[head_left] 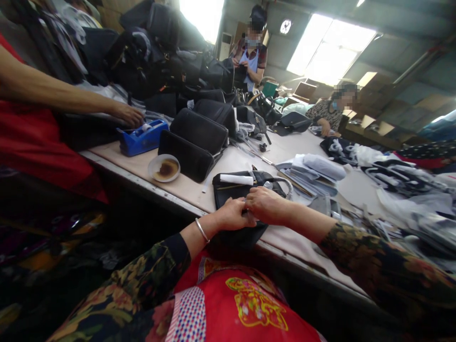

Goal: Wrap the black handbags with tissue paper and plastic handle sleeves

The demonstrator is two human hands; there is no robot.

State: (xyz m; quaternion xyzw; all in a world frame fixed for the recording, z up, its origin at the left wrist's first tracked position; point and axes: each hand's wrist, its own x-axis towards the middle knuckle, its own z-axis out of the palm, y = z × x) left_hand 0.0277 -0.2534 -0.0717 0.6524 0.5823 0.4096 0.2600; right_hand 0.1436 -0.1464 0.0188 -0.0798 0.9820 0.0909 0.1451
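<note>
Cluttered table [181,187]; black bag [228,195], overhanging its near edge, is gripped by left hand [233,213] and right hand [265,205]; slipping off is risked.

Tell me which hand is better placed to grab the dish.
Probably left: the left hand on the bag lies nearer the dish; the right hand would have to cross the left.

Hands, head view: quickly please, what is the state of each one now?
Left hand: closed, fingers pinching the black bag.
Right hand: fingers bent on the same bag, touching the left hand; grip cannot be told.
</note>
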